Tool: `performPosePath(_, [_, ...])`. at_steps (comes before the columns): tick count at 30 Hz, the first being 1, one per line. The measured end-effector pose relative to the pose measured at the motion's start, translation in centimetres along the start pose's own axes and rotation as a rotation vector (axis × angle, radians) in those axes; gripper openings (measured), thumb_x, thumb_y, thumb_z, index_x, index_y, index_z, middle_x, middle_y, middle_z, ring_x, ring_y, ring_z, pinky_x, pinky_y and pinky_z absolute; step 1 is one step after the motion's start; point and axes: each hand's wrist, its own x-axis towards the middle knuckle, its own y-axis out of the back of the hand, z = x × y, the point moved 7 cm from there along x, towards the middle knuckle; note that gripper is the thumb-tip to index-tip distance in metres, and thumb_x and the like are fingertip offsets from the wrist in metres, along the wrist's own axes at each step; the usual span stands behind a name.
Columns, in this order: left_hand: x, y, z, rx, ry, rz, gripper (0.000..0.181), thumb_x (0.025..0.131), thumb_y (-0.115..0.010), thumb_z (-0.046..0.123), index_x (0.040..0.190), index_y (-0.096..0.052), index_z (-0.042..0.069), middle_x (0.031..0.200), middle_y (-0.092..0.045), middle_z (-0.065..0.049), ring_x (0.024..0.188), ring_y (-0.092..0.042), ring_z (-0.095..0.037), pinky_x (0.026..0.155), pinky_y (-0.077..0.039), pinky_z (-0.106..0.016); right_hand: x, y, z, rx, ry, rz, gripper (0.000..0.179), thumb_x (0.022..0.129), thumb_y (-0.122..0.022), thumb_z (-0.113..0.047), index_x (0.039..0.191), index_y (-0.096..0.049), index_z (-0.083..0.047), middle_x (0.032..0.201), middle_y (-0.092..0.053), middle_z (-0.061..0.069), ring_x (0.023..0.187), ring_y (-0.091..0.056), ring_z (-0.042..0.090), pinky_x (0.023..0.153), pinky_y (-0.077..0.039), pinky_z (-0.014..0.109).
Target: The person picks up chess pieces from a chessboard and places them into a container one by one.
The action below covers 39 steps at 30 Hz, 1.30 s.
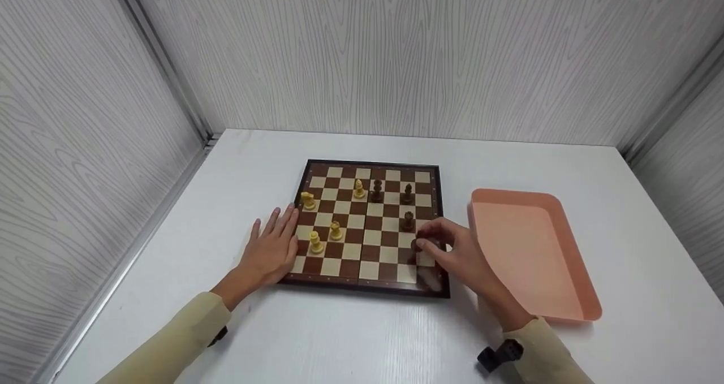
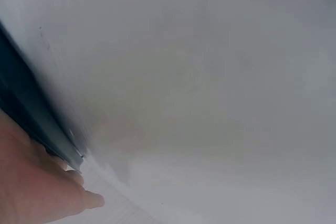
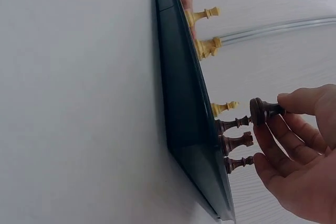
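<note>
On the white table lies a brown-and-cream chessboard (image 1: 370,254) with a dark rim. Pinched between the thumb and fingers of my right hand (image 1: 461,257) is a dark chess piece (image 3: 261,112), its base raised off the board near the right side. Its top is hidden by the fingers. Just beyond stands a dark rook (image 1: 408,221), with two more dark pieces, one tall (image 1: 377,190) and one slimmer (image 1: 408,194), behind it. My left hand (image 1: 268,254) rests along the board's left edge, fingers extended. Near it are a cream knight (image 1: 307,201) and two other cream pieces (image 1: 315,242).
A pink tray (image 1: 534,248) stands to the right of the board, close to my right forearm. Another cream piece (image 1: 359,189) stands toward the board's far side. Pale wood-grained panels (image 1: 362,56) enclose the table at the back and sides.
</note>
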Motion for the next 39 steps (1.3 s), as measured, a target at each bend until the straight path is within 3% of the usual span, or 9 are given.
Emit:
performPosePath(5, [0.0, 0.0, 0.2, -0.007, -0.006, 0.011, 0.059, 0.111, -0.030, 0.029, 0.164, -0.018, 0.004, 0.171, -0.015, -0.011, 0.156, -0.012, -0.038, 0.120, -0.010, -0.065, -0.1, 1.2, -0.6, -0.018, -0.007, 0.026, 0.015, 0.093, -0.075, -0.005, 0.108, -0.071, -0.003, 0.101, -0.071, 0.007, 0.096, -0.069, 0.022, 0.096, -0.055, 0.043])
performPosePath(10, [0.0, -0.1, 0.3, -0.009, -0.010, 0.013, 0.059, 0.111, -0.030, 0.029, 0.164, -0.019, 0.003, 0.171, -0.016, -0.011, 0.156, -0.013, -0.038, 0.121, -0.012, -0.064, -0.2, 2.8, -1.0, -0.030, 0.015, 0.046, 0.017, 0.093, -0.076, -0.007, 0.109, -0.072, -0.003, 0.103, -0.072, 0.006, 0.099, -0.070, 0.020, 0.101, -0.052, 0.036])
performPosePath(16, [0.4, 0.1, 0.5, -0.011, -0.018, 0.016, 0.059, 0.111, -0.030, 0.029, 0.164, -0.019, 0.003, 0.171, -0.016, -0.011, 0.156, -0.012, -0.037, 0.121, -0.011, -0.063, -0.2, 5.8, -1.8, -0.038, 0.048, 0.111, 0.016, 0.094, -0.075, -0.005, 0.109, -0.073, -0.001, 0.102, -0.074, 0.007, 0.098, -0.071, 0.021, 0.095, -0.053, 0.024])
performPosePath(28, [0.4, 0.2, 0.2, -0.010, -0.007, 0.028, 0.060, 0.111, -0.031, 0.029, 0.164, -0.019, 0.004, 0.171, -0.015, -0.011, 0.156, -0.012, -0.037, 0.121, -0.011, -0.064, 0.2, 9.5, -2.1, -0.041, 0.074, 0.180, 0.016, 0.097, -0.071, -0.003, 0.111, -0.072, 0.001, 0.101, -0.075, 0.013, 0.097, -0.073, 0.026, 0.100, -0.051, 0.026])
performPosePath(39, [0.1, 0.0, -0.1, -0.005, -0.001, 0.020, 0.060, 0.111, -0.030, 0.029, 0.164, -0.019, 0.003, 0.171, -0.016, -0.012, 0.156, -0.013, -0.038, 0.121, -0.011, -0.064, -0.2, 11.9, -1.9, -0.071, 0.154, 0.231, 0.019, 0.095, -0.069, 0.004, 0.114, -0.072, 0.000, 0.102, -0.075, 0.016, 0.093, -0.074, 0.025, 0.088, -0.056, 0.024])
